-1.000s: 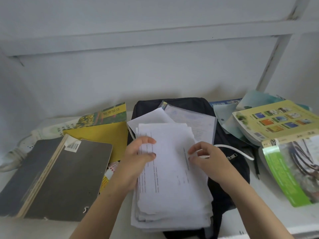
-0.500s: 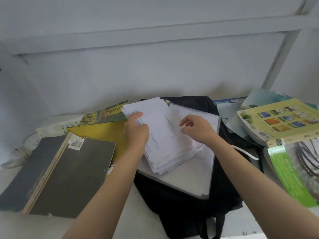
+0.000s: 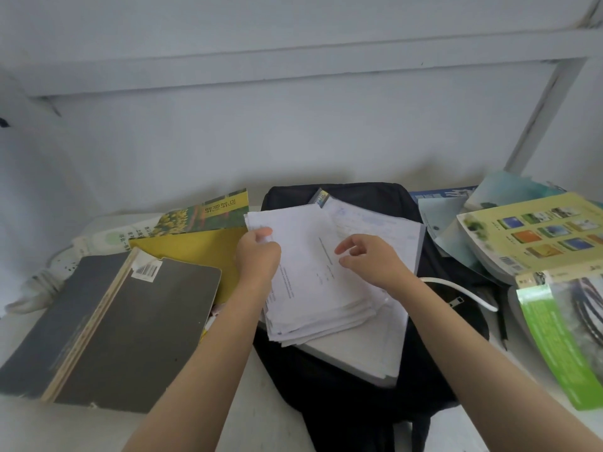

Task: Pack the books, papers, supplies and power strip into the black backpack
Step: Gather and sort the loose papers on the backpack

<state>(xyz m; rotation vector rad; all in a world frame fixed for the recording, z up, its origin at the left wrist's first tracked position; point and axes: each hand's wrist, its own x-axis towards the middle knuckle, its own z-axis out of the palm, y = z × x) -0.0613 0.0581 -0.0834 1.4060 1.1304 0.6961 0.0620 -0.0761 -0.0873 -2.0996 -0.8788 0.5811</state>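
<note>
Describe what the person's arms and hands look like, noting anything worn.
The left arm and right arm are bare as far as the frame shows, with no sleeves. The left hand and right hand wear no gloves, and no ring, watch or bracelet is visible.

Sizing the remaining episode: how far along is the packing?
Done: nothing visibly packed; the black backpack lies flat, its inside hidden. In hand: the left hand grips a paper stack atop the backpack, the right hand on it. Left: that stack, the larger bundle beneath, dark notebooks, yellow folder, power strip, and books on the right.
</note>
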